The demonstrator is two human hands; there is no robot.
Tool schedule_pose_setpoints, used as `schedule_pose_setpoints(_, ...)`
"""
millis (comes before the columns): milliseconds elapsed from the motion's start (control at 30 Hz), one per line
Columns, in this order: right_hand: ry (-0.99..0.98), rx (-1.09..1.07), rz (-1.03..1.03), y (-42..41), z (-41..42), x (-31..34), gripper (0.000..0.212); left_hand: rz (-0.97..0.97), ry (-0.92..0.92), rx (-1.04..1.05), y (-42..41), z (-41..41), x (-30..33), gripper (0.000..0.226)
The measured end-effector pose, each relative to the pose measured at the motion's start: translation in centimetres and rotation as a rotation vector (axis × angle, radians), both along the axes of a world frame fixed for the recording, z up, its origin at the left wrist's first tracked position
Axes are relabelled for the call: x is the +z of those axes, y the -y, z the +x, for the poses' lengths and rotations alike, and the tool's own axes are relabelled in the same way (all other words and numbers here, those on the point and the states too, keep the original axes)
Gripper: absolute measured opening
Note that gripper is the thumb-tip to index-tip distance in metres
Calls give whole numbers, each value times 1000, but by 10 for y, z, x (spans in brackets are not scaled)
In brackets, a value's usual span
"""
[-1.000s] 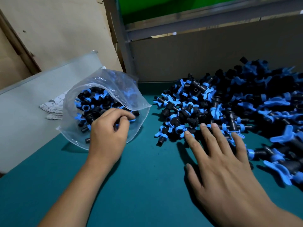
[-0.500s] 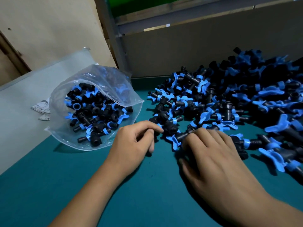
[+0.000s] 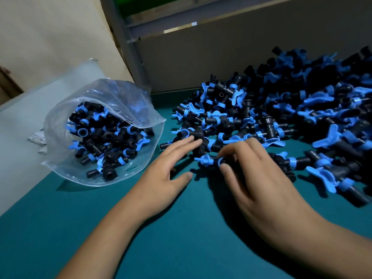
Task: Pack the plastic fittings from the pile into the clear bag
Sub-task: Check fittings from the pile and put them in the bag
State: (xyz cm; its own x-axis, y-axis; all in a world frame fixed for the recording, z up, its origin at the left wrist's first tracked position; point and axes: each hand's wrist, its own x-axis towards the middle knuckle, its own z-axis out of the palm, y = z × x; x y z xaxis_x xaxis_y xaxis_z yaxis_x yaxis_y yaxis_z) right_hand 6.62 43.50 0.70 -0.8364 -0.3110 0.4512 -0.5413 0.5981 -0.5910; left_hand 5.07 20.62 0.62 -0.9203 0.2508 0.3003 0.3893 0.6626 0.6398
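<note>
While the clear bag (image 3: 96, 135) at the left of the green table (image 3: 181, 248) already holds a good heap of black-and-blue fittings, the pile (image 3: 281, 117) on the right is far larger, so by my reckoning most of the packing is left to do. The bag lies on its side, its mouth open toward the pile and just beside the pile's near edge. The left hand (image 3: 171, 170) reaches between bag and pile with fingers straight and spread, fingertips touching a fitting at the pile's edge but gripping nothing. The right hand (image 3: 259, 172) has its fingers and thumb curled round one fitting (image 3: 209, 160) at the near edge, pinching it.
</note>
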Motion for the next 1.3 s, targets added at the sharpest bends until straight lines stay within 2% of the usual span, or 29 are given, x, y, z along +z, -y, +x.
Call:
schedule_pose_setpoints(167,151,78,-416,-2,-7,-1,9,207,-15,-40,-5,-2,0,34)
schedule_pose_setpoints(267,216,117,-543,-2,-9,-2,11,371,10,-32,-9,-1,0,28)
schedule_pose_setpoints(400,153,65,-481,-2,-13,-4,13,557,25,-38,-17,-1,-1,23)
schedule_pose_setpoints(567,18,-6,-310,2,-13,-6,14,784,70,-48,-23,-1,2,35)
schedule_pose_setpoints(633,41,5,-319,1,-15,-8,14,787,37,-56,-23,1,4,27)
schedule_pose_setpoints(700,104,51,-424,-1,-16,-10,16,758,22,-64,-25,2,4,24)
schedule_pose_setpoints(767,122,97,-515,-2,-16,-9,20,772,28,-73,-26,2,4,25)
schedule_pose_setpoints(867,92,103,-481,-3,-18,-9,25,842,96,-119,-22,2,7,33)
schedule_pose_setpoints(1033,264,163,-670,-5,-25,-13,14,873,182,-150,-24,5,5,28)
schedule_pose_setpoints(1200,278,218,-650,-4,-26,-16,3,877,200,-139,-25,8,9,25)
schedule_pose_setpoints(1300,296,206,-637,-2,-27,-17,7,867,235,-126,-25,9,8,25)
